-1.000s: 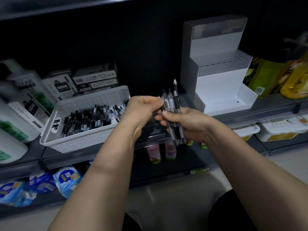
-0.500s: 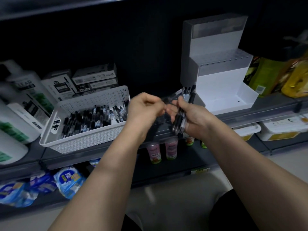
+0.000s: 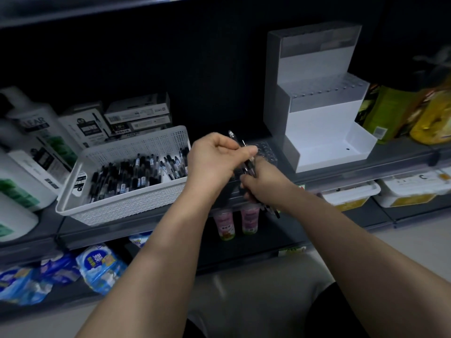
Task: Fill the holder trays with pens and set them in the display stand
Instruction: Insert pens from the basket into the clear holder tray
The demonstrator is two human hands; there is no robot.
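A dark grey shelf (image 3: 366,173) runs across the middle of the frame. At centre left, a white perforated basket (image 3: 117,203) sits on it, overhanging the front edge a little, with a heap of black pens (image 3: 136,172) inside. Behind the basket stand stacked boxes (image 3: 136,115), and at the far left large white bottles (image 3: 31,152). At upper right a white stepped display stand (image 3: 322,123) stands on the shelf, with a clear holder tray (image 3: 267,152) lying just beside its lower left. Green and yellow bottles (image 3: 395,113) stand at the right edge. The lower shelf (image 3: 292,230) carries blue packets (image 3: 97,267) at lower left, two pink bottles (image 3: 249,220) at centre, and white tubs (image 3: 412,189) at right.
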